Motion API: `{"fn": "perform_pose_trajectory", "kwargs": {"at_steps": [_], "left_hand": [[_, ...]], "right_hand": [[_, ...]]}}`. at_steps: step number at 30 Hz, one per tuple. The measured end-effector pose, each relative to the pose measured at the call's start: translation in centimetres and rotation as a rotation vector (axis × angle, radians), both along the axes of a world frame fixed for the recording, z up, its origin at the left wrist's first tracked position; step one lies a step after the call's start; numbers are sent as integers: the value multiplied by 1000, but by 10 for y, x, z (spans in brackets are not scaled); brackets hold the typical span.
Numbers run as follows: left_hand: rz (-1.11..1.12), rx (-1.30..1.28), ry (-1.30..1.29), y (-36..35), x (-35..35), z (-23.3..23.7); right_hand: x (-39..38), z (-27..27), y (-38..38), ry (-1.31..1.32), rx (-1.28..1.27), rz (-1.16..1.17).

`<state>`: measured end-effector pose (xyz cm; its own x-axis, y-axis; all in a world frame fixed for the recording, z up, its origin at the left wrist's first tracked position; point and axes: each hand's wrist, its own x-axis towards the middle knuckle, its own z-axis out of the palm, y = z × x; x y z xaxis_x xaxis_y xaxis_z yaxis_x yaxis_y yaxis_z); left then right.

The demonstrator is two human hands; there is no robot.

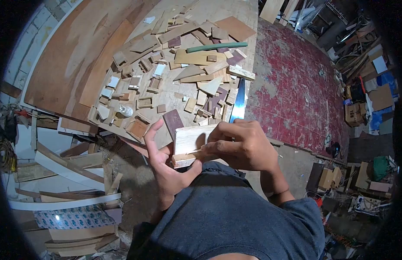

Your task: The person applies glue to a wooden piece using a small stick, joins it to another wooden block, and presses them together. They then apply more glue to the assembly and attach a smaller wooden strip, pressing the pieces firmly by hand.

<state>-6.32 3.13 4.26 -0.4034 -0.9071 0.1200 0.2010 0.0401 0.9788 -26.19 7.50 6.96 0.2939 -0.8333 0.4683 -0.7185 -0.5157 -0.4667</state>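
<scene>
Close to my body is a small wooden piece, a pale upright panel with a narrow wooden strip along its lower edge. My left hand grips its left end, the thumb under the strip and one finger raised off to the side. The curled fingers of my right hand close on the right part of the same piece and cover it. Whether a smaller thing is pinched in those fingers is hidden. Just beyond lie a dark red-brown board and a handsaw with a shiny blade.
The worktable bears many wood offcuts, small box-like wooden parts, a clear bottle and a green strip. A large plywood sheet leans at the left. Red tiled floor stretches right, with stacked scrap beyond.
</scene>
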Motion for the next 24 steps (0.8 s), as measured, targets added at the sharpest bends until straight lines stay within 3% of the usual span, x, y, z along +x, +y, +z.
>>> {"fn": "perform_pose_trajectory", "kwargs": {"at_steps": [5,24], "left_hand": [[23,86,-39,6,-7,11],[-32,-42,69,0,1,-2]], "right_hand": [[7,3,-5,24,31,33],[2,10,0,30,53,13]]}}
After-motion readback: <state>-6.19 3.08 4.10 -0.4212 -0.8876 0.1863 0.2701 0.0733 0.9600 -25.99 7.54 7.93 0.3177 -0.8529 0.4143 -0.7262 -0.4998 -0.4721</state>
